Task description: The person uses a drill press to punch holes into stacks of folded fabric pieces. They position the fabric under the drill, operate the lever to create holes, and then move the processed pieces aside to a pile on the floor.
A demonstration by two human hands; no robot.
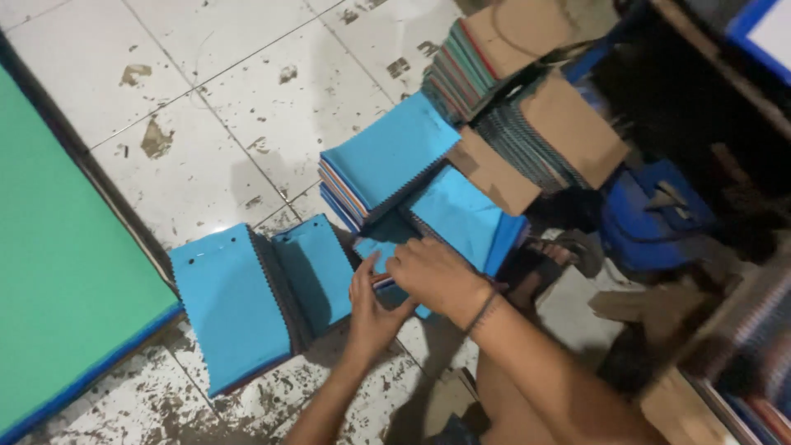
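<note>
Low in the middle of the head view, my left hand [371, 309] and my right hand [432, 276] meet over a small stack of blue-covered spiral notebooks [386, 251] on the tiled floor. Both hands grip its near edge, fingers curled over the cover. The right wrist wears a thin dark band. Just left lies an open blue notebook [247, 301], its dark spiral spine between two blue covers. Behind the hands, another blue notebook [465, 216] lies flat and a thicker blue-topped stack [387, 161] stands further back.
A large green mat [62, 272] with a blue edge covers the left side. More notebook stacks with brown card backs [527, 99] crowd the upper right beside a blue bag [651, 218]. A sandalled foot [560, 251] rests right of my hands. The white tiles [206, 91] are stained.
</note>
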